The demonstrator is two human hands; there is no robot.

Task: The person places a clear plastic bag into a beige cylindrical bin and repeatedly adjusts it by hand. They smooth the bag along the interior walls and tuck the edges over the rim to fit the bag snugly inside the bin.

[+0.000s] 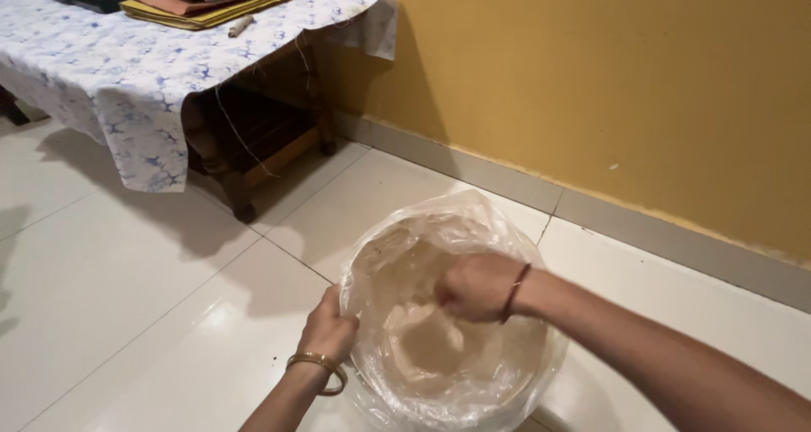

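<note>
Right hand [475, 287]: fingers buried in the clear plastic bag [456, 229], grip unreadable. Left hand [331, 331]: fingertips hidden behind the bag's rim. Bag's lower edge: cut off by the bottom frame. Bag contents (pale brown, blurred through the film): kind unclear. Stacked folders [221, 5] at the table's far edge: cropped at the top.

Clear plastic bag [473, 229] over tan flour; white floor tiles [127, 314]; mustard-yellow wall [634, 77]; far-left counter cloth [127, 77] white, blue-mottled.

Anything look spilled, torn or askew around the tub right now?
Nothing spilled or torn. The plastic liner bunches unevenly above the tub's far rim, and loose threads dangle off the tablecloth edge.
</note>
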